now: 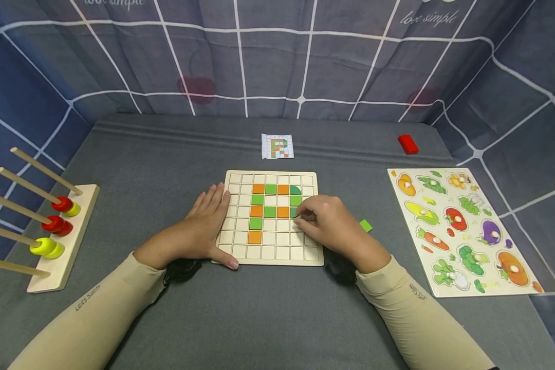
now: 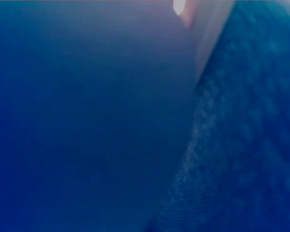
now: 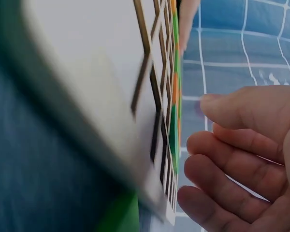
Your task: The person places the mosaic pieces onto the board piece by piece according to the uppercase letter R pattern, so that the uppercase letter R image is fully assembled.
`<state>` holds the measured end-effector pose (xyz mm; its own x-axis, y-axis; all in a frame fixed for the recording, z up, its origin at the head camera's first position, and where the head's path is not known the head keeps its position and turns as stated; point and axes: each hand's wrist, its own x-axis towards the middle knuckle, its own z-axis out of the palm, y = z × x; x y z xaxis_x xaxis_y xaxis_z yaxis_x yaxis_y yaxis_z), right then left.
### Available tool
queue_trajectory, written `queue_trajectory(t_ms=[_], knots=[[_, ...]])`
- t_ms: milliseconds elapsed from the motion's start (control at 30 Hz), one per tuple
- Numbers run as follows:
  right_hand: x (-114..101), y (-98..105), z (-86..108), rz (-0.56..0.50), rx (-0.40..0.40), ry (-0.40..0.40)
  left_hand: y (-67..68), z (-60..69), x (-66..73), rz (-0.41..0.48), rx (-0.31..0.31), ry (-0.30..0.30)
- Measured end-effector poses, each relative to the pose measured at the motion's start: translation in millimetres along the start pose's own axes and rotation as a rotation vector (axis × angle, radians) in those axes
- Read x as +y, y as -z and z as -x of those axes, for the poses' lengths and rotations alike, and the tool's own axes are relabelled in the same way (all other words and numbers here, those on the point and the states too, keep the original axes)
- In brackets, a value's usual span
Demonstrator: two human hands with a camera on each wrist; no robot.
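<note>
A wooden grid board [image 1: 277,252] lies on the grey cloth, bearing orange and green square tiles and a dark green rounded tile [image 1: 295,190] at the pattern's upper right. Spread along the board's left edge, the left hand [image 1: 208,221] rests with its thumb near the lower corner. Over the right side is the right hand [image 1: 328,221], its fingertips beside another dark green tile [image 1: 293,212]. In the right wrist view its fingers [image 3: 208,166] are loosely bent, with no tile visible between them. The left wrist view is blurred and shows neither hand's work.
A loose green tile [image 1: 366,225] lies right of the board. Beyond it are a vegetable puzzle board [image 1: 444,192] and a red block [image 1: 408,144]. A pattern card [image 1: 277,154] lies behind the board. On the left stands a peg rack [image 1: 85,205] with red and yellow beads.
</note>
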<state>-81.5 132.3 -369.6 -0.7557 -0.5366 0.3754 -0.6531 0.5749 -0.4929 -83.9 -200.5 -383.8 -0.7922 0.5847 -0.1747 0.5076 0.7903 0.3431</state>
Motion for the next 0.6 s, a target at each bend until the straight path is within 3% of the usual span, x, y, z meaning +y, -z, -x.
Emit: queue_trajectory(t_ms=[233, 600], knots=[[14, 16, 9.8, 0.022, 0.045, -0.05, -0.3, -1.6, -0.8, -0.004, -0.011, 0.004], [30, 32, 24.4, 0.04, 0.051, -0.126, 1.1, 0.3, 1.1, 0.001, -0.008, 0.002]])
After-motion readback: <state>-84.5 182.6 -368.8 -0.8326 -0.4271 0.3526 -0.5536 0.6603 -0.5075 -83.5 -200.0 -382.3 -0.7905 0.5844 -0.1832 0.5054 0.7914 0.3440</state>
